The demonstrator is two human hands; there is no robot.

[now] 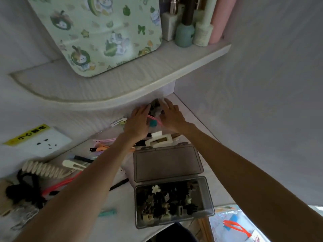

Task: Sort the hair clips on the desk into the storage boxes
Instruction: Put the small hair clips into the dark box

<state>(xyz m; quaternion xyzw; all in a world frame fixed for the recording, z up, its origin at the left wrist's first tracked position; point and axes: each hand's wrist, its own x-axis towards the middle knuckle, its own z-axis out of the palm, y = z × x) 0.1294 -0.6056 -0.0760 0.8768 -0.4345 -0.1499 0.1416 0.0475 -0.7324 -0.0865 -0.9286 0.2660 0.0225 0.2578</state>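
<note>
Both arms reach to the far corner of the desk under the shelf. My left hand (138, 118) and my right hand (172, 114) lie with straight fingers on either side of a heap of small dark hair clips (155, 106), cupping it between them. A pink clip (153, 118) and a teal pompom (153, 123) lie between the wrists. Near me stands a grey transparent storage box (209, 194) with its lid (166, 163) folded back; it holds several small dark and cream claw clips. A large cream claw clip (160, 139) lies behind the lid.
Long clips in pink, orange, black and white (103, 147) lie scattered left of my left arm, with a cream spiral clip (43, 169), black scrunchies (22, 191), red clips (57, 186) and a teal clip (107, 212). A curved shelf (104, 84) overhangs the corner. A wall socket (40, 142) sits at left.
</note>
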